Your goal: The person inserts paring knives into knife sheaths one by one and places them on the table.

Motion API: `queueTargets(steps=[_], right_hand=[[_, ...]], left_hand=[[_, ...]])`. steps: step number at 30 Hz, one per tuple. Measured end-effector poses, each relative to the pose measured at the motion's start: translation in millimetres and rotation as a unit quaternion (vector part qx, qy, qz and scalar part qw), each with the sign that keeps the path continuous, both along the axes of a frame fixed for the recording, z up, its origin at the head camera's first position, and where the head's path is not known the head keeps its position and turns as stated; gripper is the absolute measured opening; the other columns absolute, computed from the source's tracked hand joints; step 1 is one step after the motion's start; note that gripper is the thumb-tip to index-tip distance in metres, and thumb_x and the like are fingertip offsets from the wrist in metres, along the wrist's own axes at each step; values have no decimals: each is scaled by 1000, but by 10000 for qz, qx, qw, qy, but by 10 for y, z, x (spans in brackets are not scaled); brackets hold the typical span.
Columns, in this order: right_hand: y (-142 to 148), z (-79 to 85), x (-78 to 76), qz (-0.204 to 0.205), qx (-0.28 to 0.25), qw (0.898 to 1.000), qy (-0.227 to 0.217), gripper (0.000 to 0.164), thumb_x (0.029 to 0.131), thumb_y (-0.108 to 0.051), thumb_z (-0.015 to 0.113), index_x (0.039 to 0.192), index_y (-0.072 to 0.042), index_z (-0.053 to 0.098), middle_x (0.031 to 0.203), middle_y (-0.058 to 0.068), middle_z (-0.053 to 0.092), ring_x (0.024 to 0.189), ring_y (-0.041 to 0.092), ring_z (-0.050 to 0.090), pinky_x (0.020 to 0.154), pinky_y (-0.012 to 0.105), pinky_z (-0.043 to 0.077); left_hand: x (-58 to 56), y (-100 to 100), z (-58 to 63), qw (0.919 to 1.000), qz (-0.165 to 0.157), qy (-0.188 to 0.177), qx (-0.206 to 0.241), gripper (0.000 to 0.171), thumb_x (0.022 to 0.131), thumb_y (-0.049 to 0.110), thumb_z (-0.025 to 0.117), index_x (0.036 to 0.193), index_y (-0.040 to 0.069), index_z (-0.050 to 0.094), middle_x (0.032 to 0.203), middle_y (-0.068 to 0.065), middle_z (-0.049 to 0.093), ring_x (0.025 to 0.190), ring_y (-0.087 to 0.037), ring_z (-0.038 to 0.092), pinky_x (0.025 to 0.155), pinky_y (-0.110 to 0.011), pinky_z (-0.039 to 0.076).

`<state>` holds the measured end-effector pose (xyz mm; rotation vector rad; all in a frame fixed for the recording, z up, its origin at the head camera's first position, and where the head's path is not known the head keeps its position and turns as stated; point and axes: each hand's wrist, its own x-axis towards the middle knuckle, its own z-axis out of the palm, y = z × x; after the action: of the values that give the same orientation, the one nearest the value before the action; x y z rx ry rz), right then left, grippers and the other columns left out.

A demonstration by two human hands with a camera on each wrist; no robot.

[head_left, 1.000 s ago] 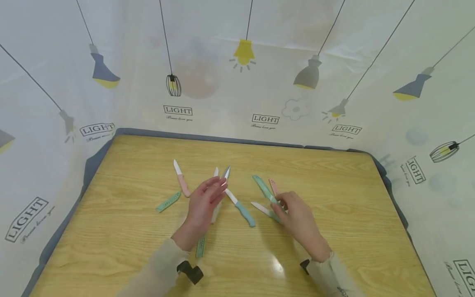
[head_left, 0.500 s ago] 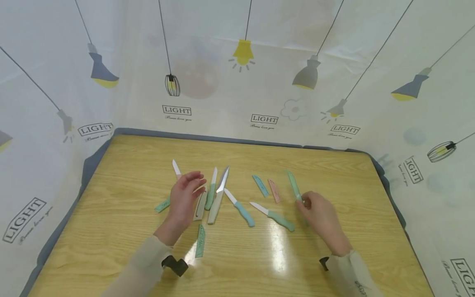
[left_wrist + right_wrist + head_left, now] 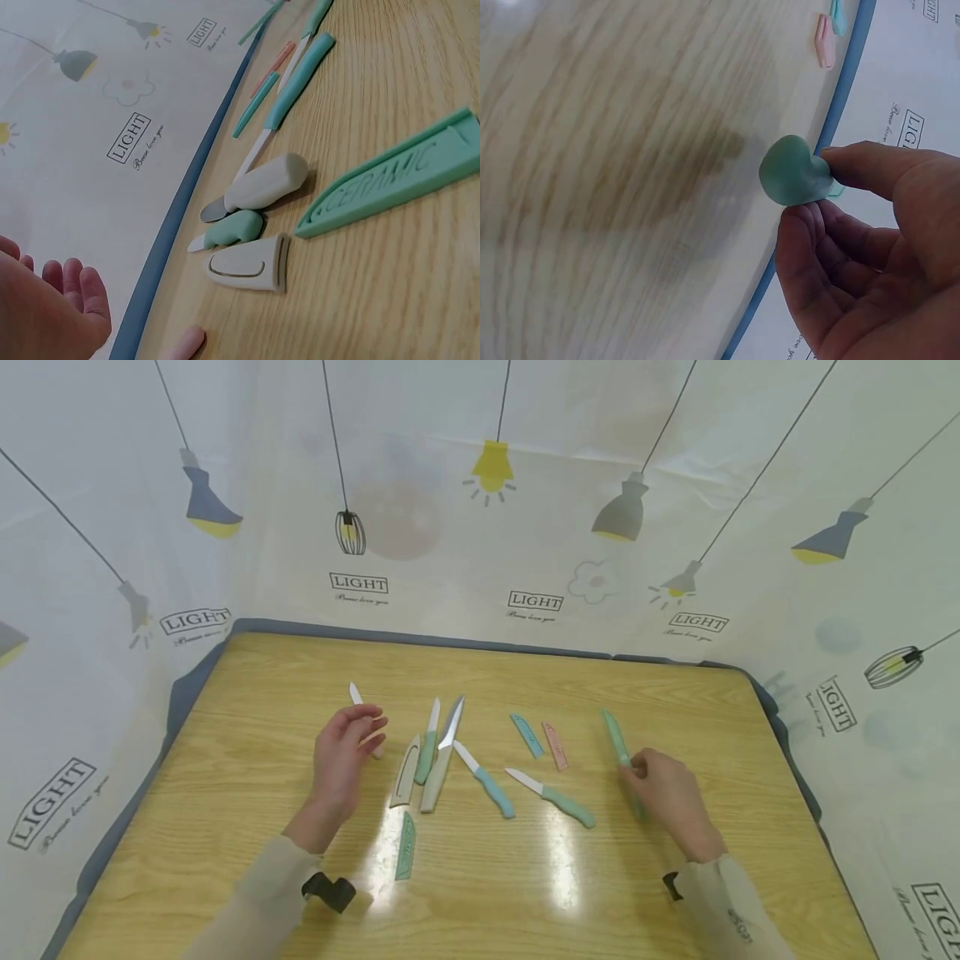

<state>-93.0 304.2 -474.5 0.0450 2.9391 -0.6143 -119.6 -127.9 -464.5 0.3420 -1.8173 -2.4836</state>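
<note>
My right hand (image 3: 670, 793) pinches a green knife (image 3: 615, 737) between thumb and fingers, with a green sheath over its blade. The butt of its handle (image 3: 789, 172) faces the camera in the right wrist view. My left hand (image 3: 341, 764) hovers with loosely bent fingers and holds nothing. It partly covers a pink-handled knife (image 3: 356, 693). Right of it lie a cream sheath (image 3: 406, 772), a green knife with a bare white blade (image 3: 427, 752) and a cream-handled steel knife (image 3: 438, 777). A green sheath (image 3: 397, 172) marked CERAMIC lies nearer the front.
A blue-handled knife (image 3: 491, 789) and another bare-bladed green knife (image 3: 566, 806) lie mid-table. Behind them are a blue sheath (image 3: 527, 735) and a pink sheath (image 3: 554, 746). A printed cloth wall (image 3: 450, 635) stands behind the wooden table (image 3: 705, 718).
My right hand has carried the sheathed green knife to the right, away from the blue and pink sheaths. My left hand has moved left, uncovering the cream sheath and nearby knives.
</note>
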Motion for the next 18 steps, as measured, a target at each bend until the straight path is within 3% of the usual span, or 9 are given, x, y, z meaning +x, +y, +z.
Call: queueTargets(steps=[9, 18], right_hand=[[26, -86, -43, -61, 62, 9994, -329, 39, 95, -27, 58, 111, 9, 62, 92, 13, 67, 62, 13, 56, 55, 29, 53], [33, -165, -77, -19, 55, 9991, -418, 37, 96, -25, 59, 107, 10, 62, 80, 9, 64, 56, 13, 53, 47, 26, 47]], left_hand=[[11, -107, 10, 9993, 39, -34, -378, 29, 100, 5, 45, 128, -4, 44, 118, -15, 58, 110, -26, 58, 101, -45, 46], [9, -167, -5, 9950, -405, 130, -899, 41, 100, 17, 51, 132, -6, 41, 125, -18, 54, 113, -23, 55, 102, -48, 43]])
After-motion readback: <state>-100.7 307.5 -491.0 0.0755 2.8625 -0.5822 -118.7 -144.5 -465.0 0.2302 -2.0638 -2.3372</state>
